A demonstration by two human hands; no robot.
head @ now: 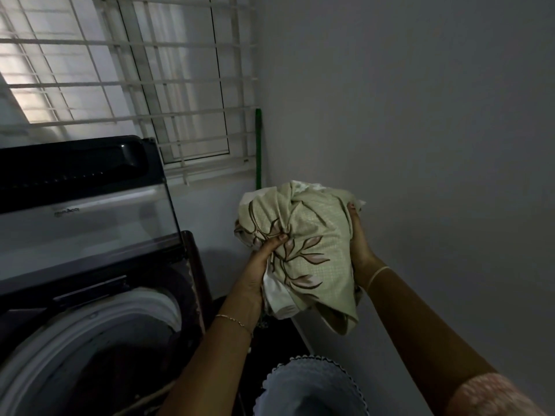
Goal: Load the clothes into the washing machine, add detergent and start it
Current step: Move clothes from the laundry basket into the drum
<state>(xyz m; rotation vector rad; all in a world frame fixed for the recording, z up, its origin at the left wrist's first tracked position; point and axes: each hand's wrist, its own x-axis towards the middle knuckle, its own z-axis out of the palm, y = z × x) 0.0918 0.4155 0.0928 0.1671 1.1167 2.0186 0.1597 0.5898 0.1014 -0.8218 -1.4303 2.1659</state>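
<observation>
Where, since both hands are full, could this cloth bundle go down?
The drum opening, ringed by the white rim below the raised lid, looks free. The dark floor strip beside it is tight, holding a scalloped pale item.

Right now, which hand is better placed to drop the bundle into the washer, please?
Probably left: left hand grips the cloth bundle nearest the open drum; right hand holds its far side.
</observation>
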